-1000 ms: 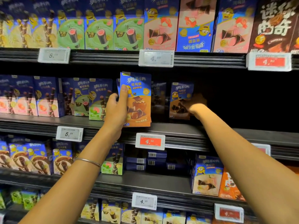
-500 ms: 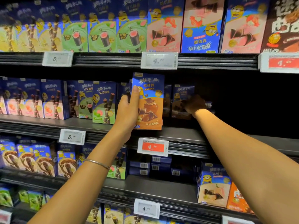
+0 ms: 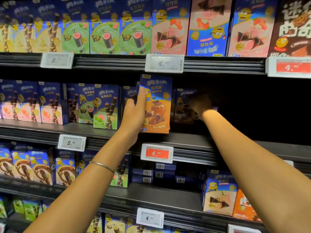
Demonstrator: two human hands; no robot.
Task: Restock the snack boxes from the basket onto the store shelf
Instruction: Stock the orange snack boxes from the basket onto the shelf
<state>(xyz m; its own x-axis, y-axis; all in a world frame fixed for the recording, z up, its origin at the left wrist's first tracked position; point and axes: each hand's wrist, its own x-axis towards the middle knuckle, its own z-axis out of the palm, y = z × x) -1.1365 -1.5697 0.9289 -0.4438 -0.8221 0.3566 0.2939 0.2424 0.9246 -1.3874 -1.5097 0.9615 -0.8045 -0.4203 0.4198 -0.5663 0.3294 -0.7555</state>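
A: How is the snack box (image 3: 155,105) judged to handle?
B: As light, stiff card that is easily dented. It is held upright at the front of the middle shelf (image 3: 193,140) and clasped along its left edge by the left hand (image 3: 134,113).
A: What is obscured?
B: The right hand (image 3: 200,105) is lost in shadow by a rear box (image 3: 182,105), so its grip cannot be told. No basket is seen.
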